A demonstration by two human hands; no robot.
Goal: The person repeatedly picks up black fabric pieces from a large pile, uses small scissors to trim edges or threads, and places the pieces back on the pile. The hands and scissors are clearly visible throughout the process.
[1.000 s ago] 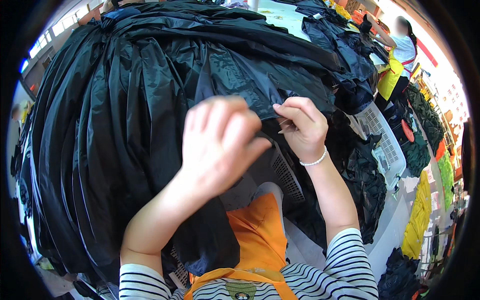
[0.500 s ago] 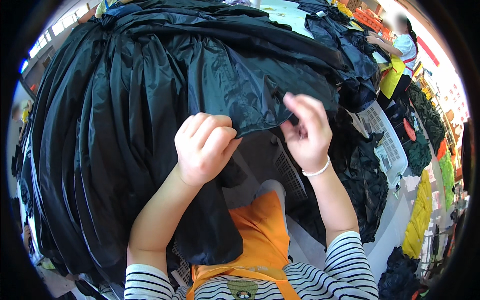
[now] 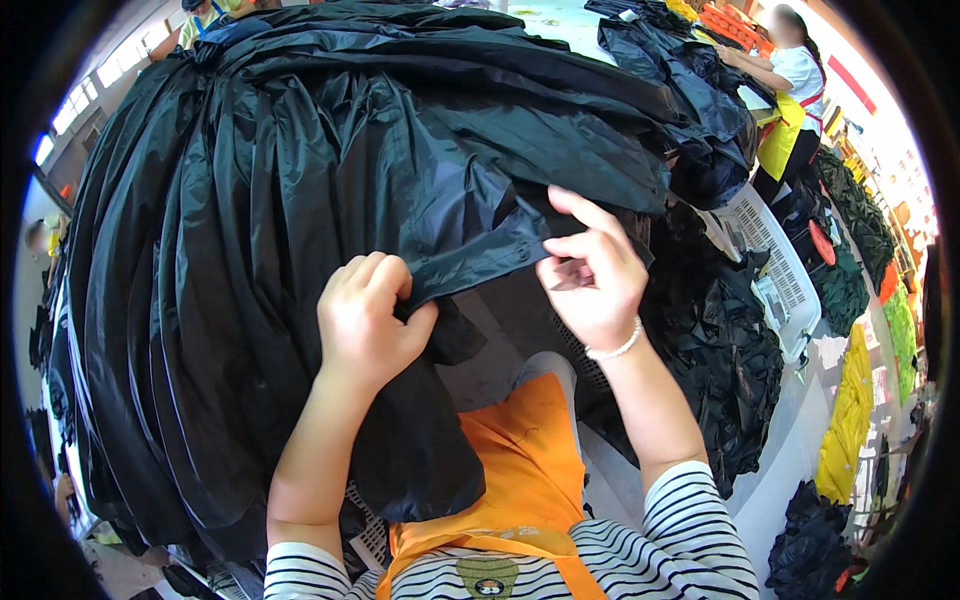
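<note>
Nearest is an orange apron (image 3: 520,470) below striped sleeves. Above it, the left hand (image 3: 365,320) is curled tight, gripping the edge of the topmost black garment (image 3: 330,190). Just to its right, the right hand (image 3: 592,275), with a bead bracelet at the wrist, pinches the same edge between thumb and fingers. The garment lies on a tall black pile (image 3: 150,380) spreading left and far. A white basket (image 3: 775,260) stands right; far right, another person (image 3: 790,90) works.

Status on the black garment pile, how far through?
Done: many black garments lie stacked in overlapping layers. In hand: left hand fisted on one garment's hem, right hand pinching it further along. Left: a white basket and heaps of black fabric to the right.
</note>
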